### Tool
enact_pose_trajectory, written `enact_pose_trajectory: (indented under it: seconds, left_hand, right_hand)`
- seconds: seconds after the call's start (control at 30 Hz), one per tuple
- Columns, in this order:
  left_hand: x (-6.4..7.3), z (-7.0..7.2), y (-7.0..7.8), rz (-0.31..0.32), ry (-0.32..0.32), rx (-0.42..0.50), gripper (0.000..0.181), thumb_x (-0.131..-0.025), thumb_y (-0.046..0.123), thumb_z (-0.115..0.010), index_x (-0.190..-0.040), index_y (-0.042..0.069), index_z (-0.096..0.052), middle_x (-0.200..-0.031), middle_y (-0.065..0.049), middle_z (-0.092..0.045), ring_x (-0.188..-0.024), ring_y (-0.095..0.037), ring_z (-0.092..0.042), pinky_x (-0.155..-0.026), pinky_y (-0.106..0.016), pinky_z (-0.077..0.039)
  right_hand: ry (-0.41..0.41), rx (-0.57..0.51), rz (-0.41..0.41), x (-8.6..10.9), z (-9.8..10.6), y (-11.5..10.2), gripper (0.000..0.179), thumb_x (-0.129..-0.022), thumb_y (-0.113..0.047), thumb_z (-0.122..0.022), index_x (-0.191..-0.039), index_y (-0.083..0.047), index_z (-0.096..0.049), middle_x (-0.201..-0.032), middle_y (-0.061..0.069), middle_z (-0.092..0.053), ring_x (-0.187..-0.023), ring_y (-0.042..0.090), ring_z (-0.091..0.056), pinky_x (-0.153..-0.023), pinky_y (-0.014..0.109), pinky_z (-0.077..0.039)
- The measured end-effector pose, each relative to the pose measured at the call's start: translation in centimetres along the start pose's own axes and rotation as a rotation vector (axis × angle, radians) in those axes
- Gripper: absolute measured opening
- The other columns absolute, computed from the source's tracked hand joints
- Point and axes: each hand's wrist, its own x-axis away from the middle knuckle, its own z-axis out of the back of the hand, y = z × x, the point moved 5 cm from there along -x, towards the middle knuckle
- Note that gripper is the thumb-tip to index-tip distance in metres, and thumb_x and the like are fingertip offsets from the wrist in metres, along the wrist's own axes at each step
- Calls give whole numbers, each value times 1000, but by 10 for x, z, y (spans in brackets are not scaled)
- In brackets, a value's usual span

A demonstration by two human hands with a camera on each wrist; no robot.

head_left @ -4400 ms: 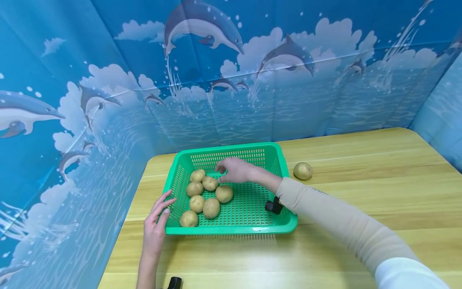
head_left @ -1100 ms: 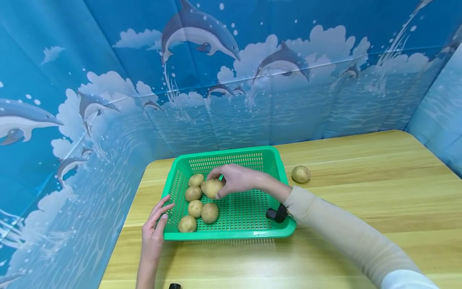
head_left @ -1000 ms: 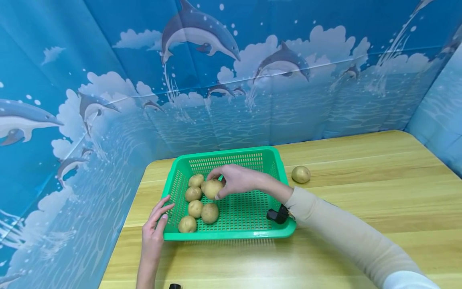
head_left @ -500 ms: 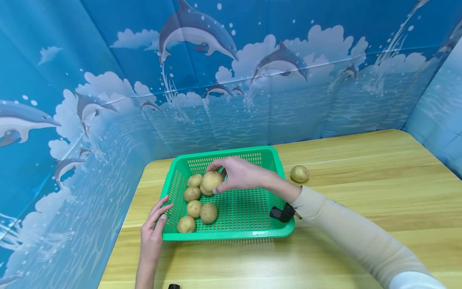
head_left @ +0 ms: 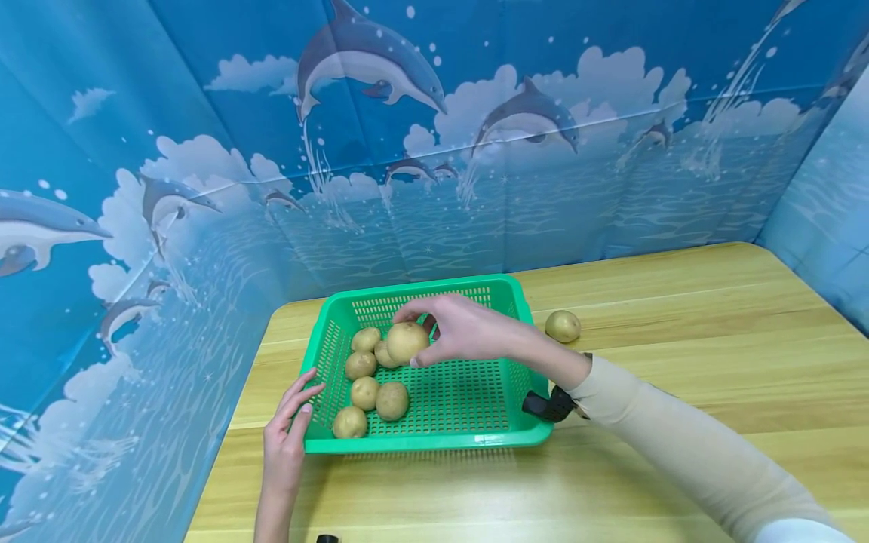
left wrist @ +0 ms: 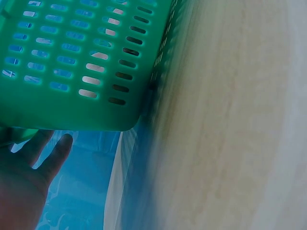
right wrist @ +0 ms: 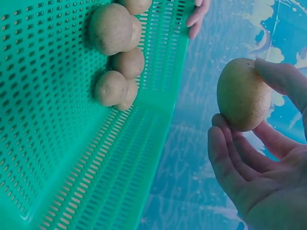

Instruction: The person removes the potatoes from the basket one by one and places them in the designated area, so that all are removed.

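My right hand (head_left: pixel 468 328) pinches a potato (head_left: pixel 407 343) between thumb and fingers, raised above the green plastic basket (head_left: pixel 434 443). The right wrist view shows this potato (right wrist: pixel 243 94) held at the fingertips, apart from the basket floor. Several other potatoes (head_left: pixel 392 400) lie in the left part of the basket, and the held one partly covers one of them in the head view. At the basket's left front corner, my left hand (head_left: pixel 285 434) rests with loosely spread fingers against the rim. From the left wrist, the hand (left wrist: pixel 29 182) appears beside the slotted basket wall (left wrist: pixel 72 110).
A single potato (head_left: pixel 563 326) lies on the wooden table (head_left: pixel 679 362), to the right of the basket. Blue dolphin-print curtain (head_left: pixel 434 211) hangs behind and along both sides of the table. A black camera mount (head_left: pixel 550 405) on the right wrist hangs over the basket's right rim.
My right hand, unladen at first, has taken hold of a potato in the basket, raised it, then shifted slightly right with it. The left hand stays at the corner.
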Motion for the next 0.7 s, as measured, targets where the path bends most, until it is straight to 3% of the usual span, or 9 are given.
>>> enact_pose_trajectory:
  seconds: [0.3, 0.7]
  left_hand:
    - [-1, 0, -1, 14, -17, -11, 29, -101, -1, -44, -123, -6, -63, -145, -11, -49, -140, -22, -35, -110, -23, -29]
    - [0, -1, 1, 7, -9, -11, 29, -101, -1, -45, -122, -6, -64, -145, -11, -49, -140, -22, -37, -109, -23, -29]
  right_hand:
    - [70, -59, -23, 18, 11, 1, 54, -80, -27, -82, -129, -25, -60, -116, -14, -61, -94, 9, -62, -76, 30, -54]
    - [153, -132, 11, 42, 23, 11, 56, -78, -22, -84, -128, -25, -61, -121, -11, -61, -97, 13, -62, -80, 34, -54]
